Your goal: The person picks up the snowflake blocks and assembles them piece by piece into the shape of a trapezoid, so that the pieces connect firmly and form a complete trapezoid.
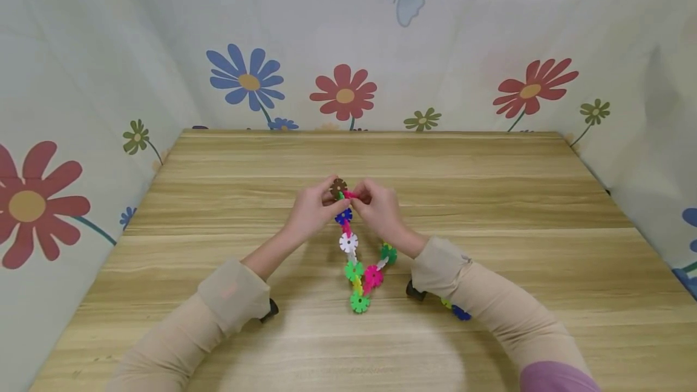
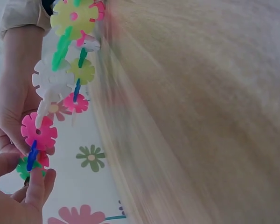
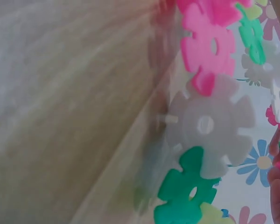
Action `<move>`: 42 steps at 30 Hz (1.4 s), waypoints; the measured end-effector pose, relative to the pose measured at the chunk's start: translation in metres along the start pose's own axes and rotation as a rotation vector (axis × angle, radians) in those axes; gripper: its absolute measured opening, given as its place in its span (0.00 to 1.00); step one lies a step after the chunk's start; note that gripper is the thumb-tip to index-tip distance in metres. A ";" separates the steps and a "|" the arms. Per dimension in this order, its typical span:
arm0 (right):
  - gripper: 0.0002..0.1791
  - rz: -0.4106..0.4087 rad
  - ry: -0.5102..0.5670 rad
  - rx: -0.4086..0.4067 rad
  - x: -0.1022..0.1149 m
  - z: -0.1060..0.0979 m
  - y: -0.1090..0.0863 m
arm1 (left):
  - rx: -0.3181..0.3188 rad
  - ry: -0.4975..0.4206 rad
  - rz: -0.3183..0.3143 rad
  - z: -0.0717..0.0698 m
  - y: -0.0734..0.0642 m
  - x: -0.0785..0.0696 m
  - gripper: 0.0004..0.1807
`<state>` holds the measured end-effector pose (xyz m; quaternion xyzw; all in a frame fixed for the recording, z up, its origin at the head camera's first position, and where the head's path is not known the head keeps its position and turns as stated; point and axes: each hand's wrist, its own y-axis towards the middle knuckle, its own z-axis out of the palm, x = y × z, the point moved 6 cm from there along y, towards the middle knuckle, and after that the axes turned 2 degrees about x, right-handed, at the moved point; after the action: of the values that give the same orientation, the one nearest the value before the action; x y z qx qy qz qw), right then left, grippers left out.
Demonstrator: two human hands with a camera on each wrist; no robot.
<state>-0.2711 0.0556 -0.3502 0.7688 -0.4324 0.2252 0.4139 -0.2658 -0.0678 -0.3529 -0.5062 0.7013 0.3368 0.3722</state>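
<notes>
A chain of notched, flower-shaped plastic discs (image 1: 348, 242) hangs below the two hands, which meet over the middle of the table. My left hand (image 1: 313, 207) pinches the chain's upper end between thumb and fingers, around a green disc (image 2: 23, 168) and beside a brown disc (image 1: 339, 186). From the right, my right hand (image 1: 381, 207) pinches a pink disc (image 1: 350, 195) against that end; fingers partly hide the joint. Below, the chain dips to a light green disc (image 1: 359, 302), then climbs through a pink disc (image 1: 374, 276) to a dark green disc (image 1: 388, 253) near the right wrist.
A blue disc (image 1: 461, 313) and a yellow-green one show beside the right sleeve, partly covered by the forearm. The wooden table (image 1: 245, 162) ends at a flower-printed cloth (image 1: 305, 29) behind and at the sides. Dark devices (image 1: 269, 310) are strapped under both wrists.
</notes>
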 end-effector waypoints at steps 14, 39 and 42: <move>0.04 -0.098 -0.032 -0.115 0.003 -0.008 -0.005 | 0.045 0.005 -0.011 0.009 0.005 -0.002 0.33; 0.14 -0.936 -0.423 0.040 0.028 -0.086 -0.096 | 0.094 -0.011 -0.138 -0.003 0.005 0.015 0.32; 0.13 -0.967 -0.411 0.016 0.032 -0.098 -0.108 | 0.094 -0.011 -0.141 -0.002 0.007 0.016 0.32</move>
<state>-0.1612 0.1527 -0.3210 0.9120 -0.0988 -0.1437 0.3712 -0.2758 -0.0751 -0.3650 -0.5344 0.6768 0.2794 0.4223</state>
